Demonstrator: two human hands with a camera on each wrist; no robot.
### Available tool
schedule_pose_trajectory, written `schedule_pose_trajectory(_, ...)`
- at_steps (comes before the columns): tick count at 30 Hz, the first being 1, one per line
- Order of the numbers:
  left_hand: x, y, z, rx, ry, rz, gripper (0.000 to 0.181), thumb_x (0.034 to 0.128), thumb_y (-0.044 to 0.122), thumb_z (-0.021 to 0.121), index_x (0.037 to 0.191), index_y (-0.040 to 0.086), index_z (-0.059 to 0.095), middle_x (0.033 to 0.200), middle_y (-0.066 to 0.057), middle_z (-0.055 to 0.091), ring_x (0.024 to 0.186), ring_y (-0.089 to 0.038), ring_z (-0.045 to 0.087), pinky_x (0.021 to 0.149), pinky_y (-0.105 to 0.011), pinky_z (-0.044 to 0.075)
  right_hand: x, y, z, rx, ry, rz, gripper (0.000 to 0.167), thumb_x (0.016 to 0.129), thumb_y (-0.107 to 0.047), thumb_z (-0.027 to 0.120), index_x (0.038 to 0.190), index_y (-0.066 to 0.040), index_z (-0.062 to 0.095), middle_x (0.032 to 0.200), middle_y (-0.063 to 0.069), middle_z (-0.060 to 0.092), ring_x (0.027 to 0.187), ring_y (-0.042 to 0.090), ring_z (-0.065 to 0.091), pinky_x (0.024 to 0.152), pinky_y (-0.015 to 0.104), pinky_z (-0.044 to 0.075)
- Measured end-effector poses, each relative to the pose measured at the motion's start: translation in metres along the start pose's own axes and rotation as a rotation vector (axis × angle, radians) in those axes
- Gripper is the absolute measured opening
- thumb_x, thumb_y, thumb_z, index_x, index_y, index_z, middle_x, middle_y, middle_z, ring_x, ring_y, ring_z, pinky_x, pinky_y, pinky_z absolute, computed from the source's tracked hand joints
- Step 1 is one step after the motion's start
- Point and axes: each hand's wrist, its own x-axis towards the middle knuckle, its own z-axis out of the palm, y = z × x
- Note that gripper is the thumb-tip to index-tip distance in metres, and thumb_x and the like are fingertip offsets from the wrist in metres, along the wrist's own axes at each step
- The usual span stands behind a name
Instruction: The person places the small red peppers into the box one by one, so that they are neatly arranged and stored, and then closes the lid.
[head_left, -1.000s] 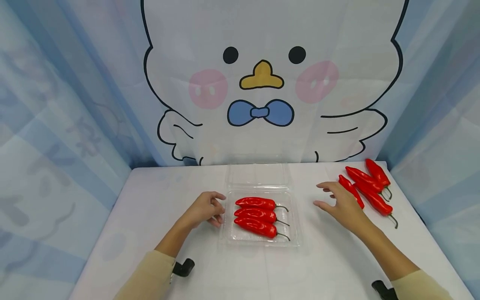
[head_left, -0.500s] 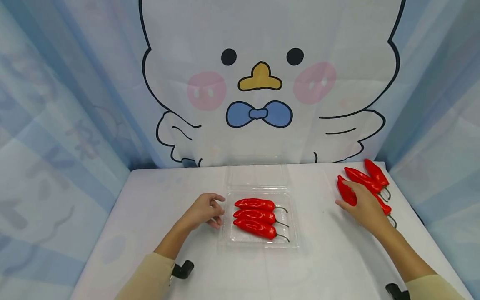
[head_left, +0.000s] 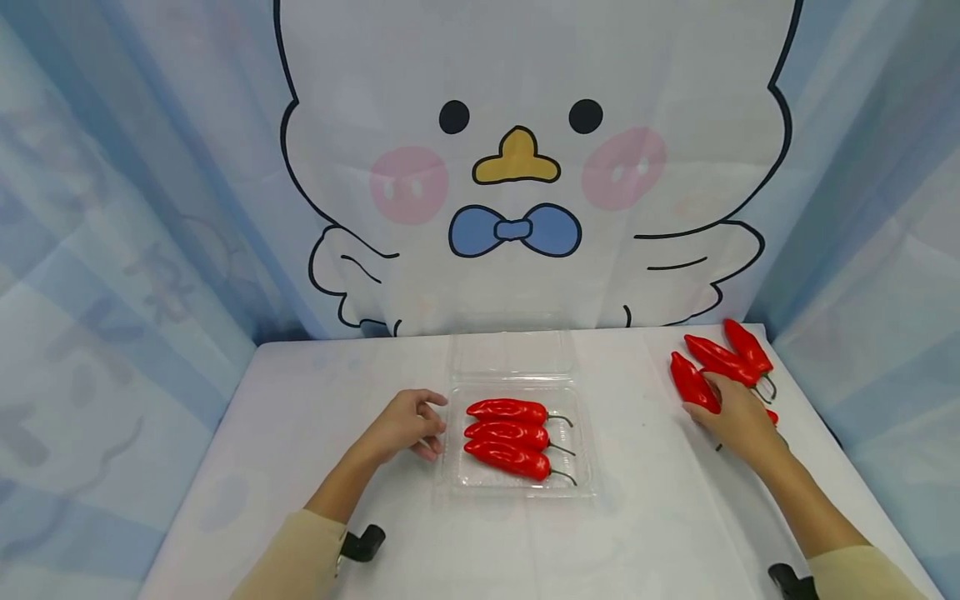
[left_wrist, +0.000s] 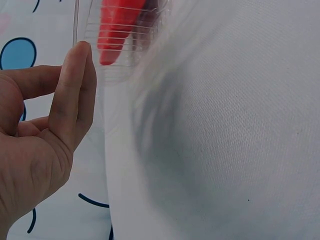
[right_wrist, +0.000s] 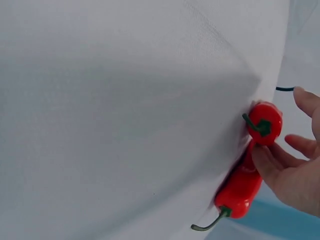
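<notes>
My right hand (head_left: pixel 738 421) pinches a red pepper (head_left: pixel 692 383) at the table's right side, thumb on its near left side and fingers over the far side. In the right wrist view, the fingertips of that hand (right_wrist: pixel 295 160) touch the pepper (right_wrist: pixel 265 125), green stem outward, with another pepper (right_wrist: pixel 239 192) beside it. Loosely bent and empty, my left hand (head_left: pixel 405 425) hovers beside the left wall of a clear plastic box (head_left: pixel 517 492). Three red peppers lie in the box, the nearest one (head_left: pixel 510 460) lowest in view. The left wrist view shows the left hand (left_wrist: pixel 50 115) by the box's ribbed wall (left_wrist: pixel 117 72).
Other red peppers (head_left: pixel 720 360) lie at the back right corner, one partly hidden under the right hand. The box's clear lid (head_left: pixel 513 354) stands open toward the printed curtain (head_left: pixel 517 292). A white cloth covers the table (head_left: pixel 637 533).
My right hand has moved right and onto the leftmost loose pepper, which is now pinched and slightly turned, its stem showing below. The left hand stays beside the box.
</notes>
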Motion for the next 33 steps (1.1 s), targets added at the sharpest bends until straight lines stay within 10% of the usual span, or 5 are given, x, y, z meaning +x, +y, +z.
schedule_pose_trajectory(33,0.001,-0.002,-0.001,0.000,-0.007,0.005,0.043,0.0956,0.002,0.068,0.137,0.000,0.058,0.090,-0.014,0.066,0.062,-0.021,0.070,0.058,-0.033,0.064,0.017,0.013,0.009,0.008,-0.114,0.080,0.091,0.091,-0.023,0.077,0.153,0.016,0.023,0.145,0.043,0.036,0.127,0.060,0.039,0.094,0.073,0.051)
